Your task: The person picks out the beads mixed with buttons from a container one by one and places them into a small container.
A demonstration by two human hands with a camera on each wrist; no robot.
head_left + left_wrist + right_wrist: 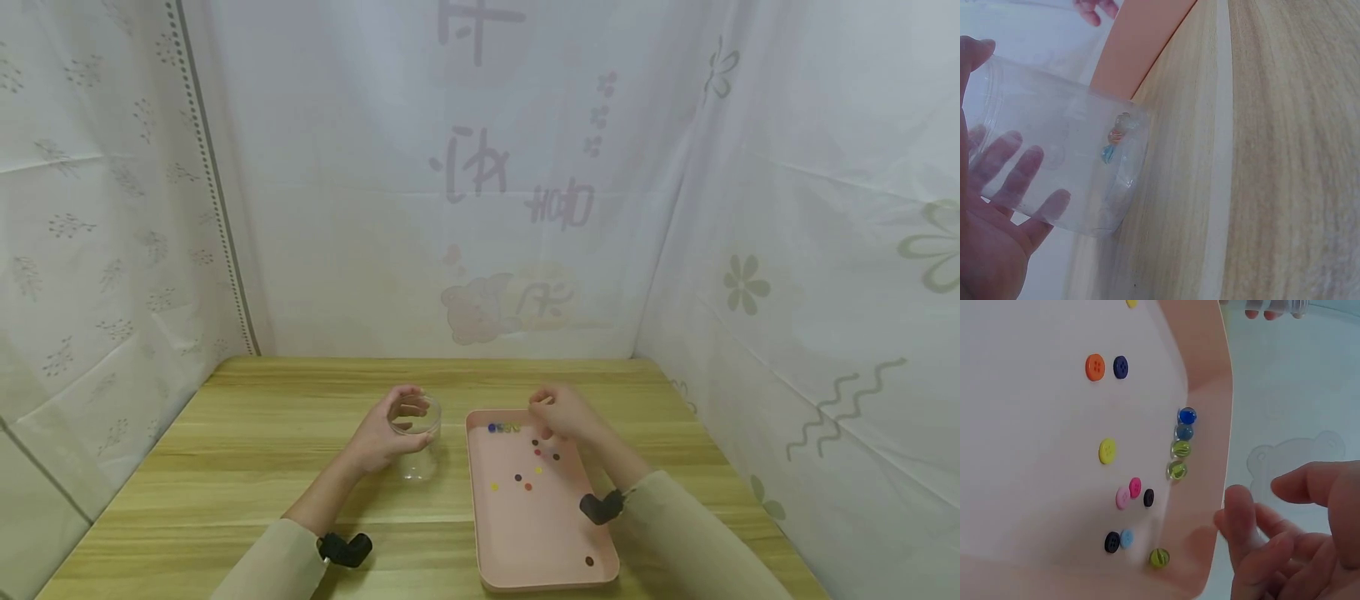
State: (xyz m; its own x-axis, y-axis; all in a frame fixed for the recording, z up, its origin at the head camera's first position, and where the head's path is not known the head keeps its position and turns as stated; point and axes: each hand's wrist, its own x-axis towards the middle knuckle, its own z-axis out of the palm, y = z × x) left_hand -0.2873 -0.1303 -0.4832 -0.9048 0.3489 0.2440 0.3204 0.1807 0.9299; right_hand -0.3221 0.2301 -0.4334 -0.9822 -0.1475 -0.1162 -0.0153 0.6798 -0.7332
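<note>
Wooden table [247, 450] below, left hand [381, 433] gripping the clear jar [416, 462], right hand [566, 412] hovering, thumb and forefinger parted, near marbles [1181, 449] at the far end of the pink tray [517, 533]—collecting, it seems, and likely needing a neat pinch!

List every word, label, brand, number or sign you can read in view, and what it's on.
Back curtain: pale Chinese-style characters, too faint to quote with confidence; the topmost runs out of frame.
Clear jar: no text visible.
Pink tray, buttons, marbles: no text visible.
</note>
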